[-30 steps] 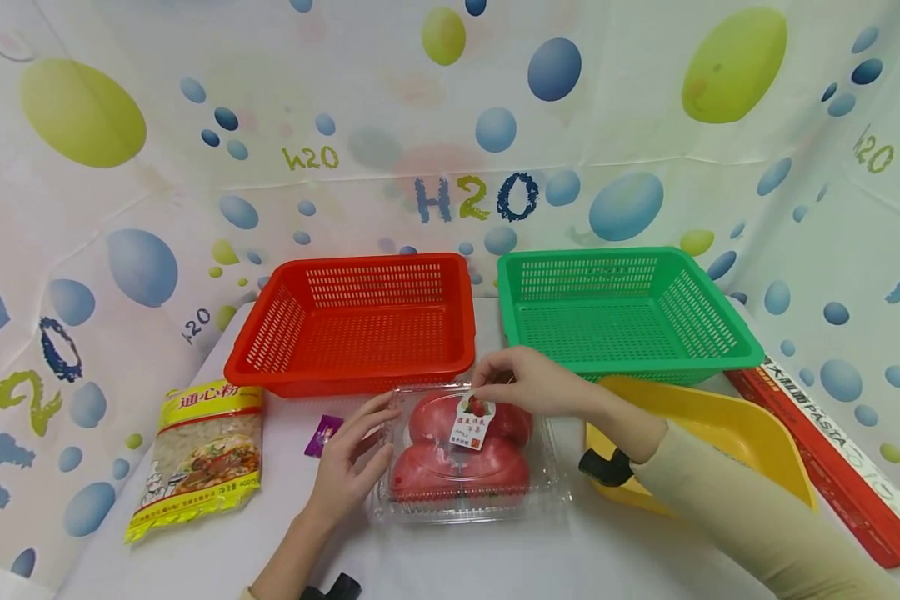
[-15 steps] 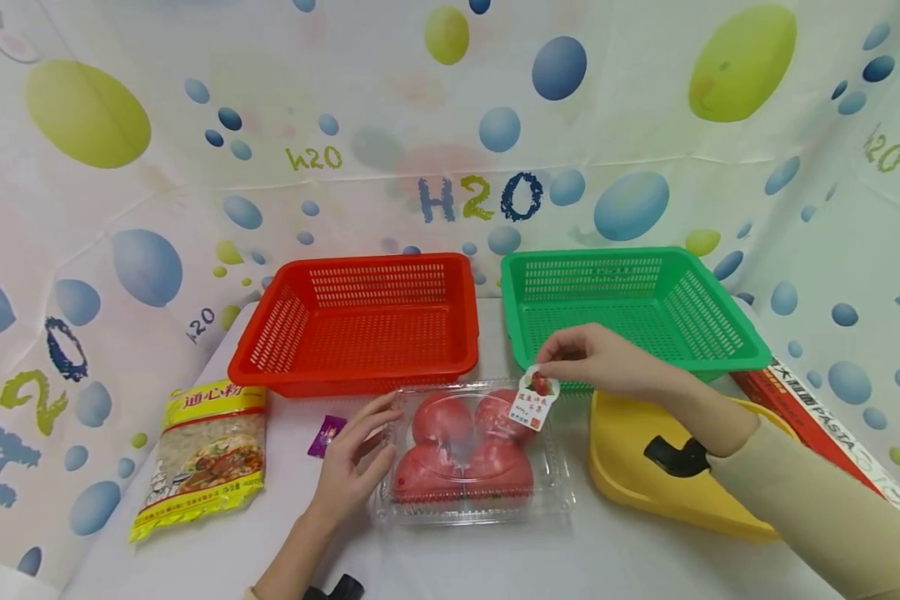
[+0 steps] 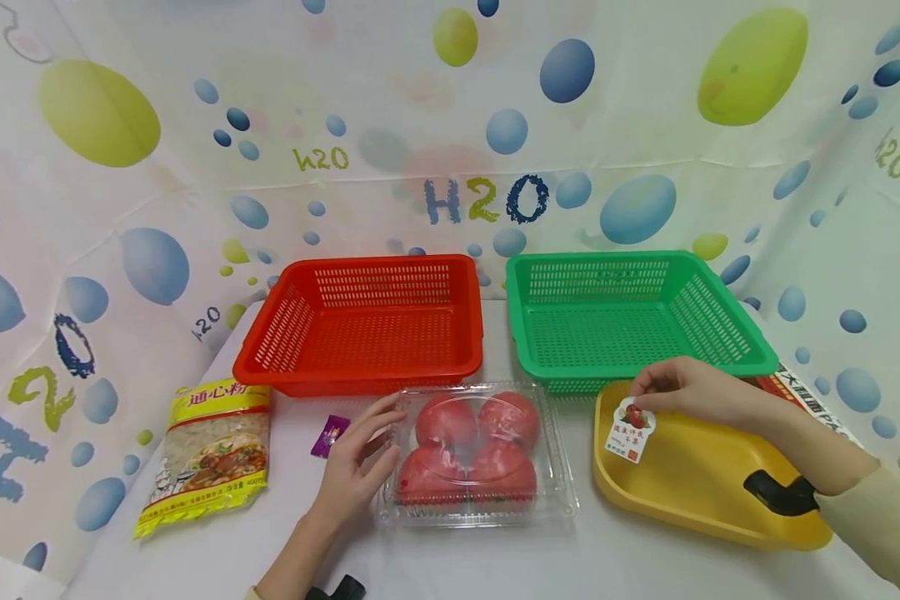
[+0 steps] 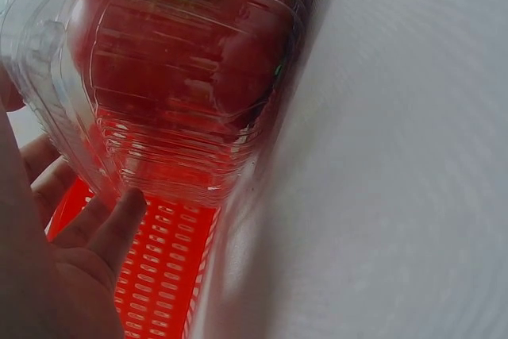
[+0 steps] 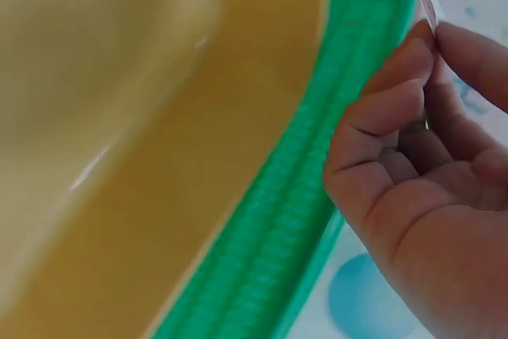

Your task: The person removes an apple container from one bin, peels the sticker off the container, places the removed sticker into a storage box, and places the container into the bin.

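A clear plastic clamshell box [image 3: 560, 482] with several large red, tomato-like fruits [image 3: 501, 477] rests at the middle of the white table. My left hand [image 3: 351, 469] is at the box's left side, its fingers extended along the wall; the left wrist view shows the fingertips [image 4: 132, 202] right at the ridged plastic. Over the left part of a yellow tray [image 3: 720, 467], my right hand [image 3: 693, 396] pinches a small white fruit label [image 3: 630, 432] between thumb and index finger. The label hangs tilted, its printed side facing me. In the right wrist view its edge shows above the fingertips [image 5: 429, 33].
Behind the box stand a red basket [image 3: 375, 387] and a green basket [image 3: 630, 371]. A yellow bag of macaroni [image 3: 210, 454] lies at the left. Beside my left hand is a small purple packet [image 3: 330, 436]. A red pasta box [image 3: 802, 400] lies partly hidden behind the right arm.
My right hand has lifted the label from the top of the clear box and carried it right, over the yellow tray. My left hand has stayed at the box's left side.
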`<move>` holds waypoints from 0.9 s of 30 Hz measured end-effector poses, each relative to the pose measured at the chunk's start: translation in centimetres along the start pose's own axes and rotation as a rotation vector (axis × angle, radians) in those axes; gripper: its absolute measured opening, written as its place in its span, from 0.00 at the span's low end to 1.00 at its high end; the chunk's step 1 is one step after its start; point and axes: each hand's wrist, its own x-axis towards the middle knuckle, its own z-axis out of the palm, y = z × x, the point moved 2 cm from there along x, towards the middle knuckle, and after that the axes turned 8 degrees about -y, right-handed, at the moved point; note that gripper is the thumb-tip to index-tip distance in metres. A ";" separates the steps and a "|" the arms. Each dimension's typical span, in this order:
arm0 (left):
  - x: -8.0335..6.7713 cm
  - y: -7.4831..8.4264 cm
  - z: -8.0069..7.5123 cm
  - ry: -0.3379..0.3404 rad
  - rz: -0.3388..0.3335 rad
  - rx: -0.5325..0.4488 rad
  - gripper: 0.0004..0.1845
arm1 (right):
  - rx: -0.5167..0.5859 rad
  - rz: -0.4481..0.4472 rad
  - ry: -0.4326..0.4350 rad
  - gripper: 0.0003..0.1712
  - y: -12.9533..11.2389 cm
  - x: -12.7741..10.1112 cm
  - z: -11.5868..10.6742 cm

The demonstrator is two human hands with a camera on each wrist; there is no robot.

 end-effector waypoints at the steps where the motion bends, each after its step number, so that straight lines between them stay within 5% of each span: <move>1: 0.0 0.0 -0.1 0.001 0.000 0.002 0.26 | -0.003 0.010 -0.009 0.09 0.5 -0.1 0.0; 15: -0.1 0.1 0.0 0.001 0.015 -0.007 0.26 | -0.204 0.011 -0.110 0.03 4.5 0.4 1.3; 27: -0.2 0.0 0.0 0.007 0.019 0.003 0.27 | -0.369 0.007 0.050 0.13 2.8 -0.6 0.6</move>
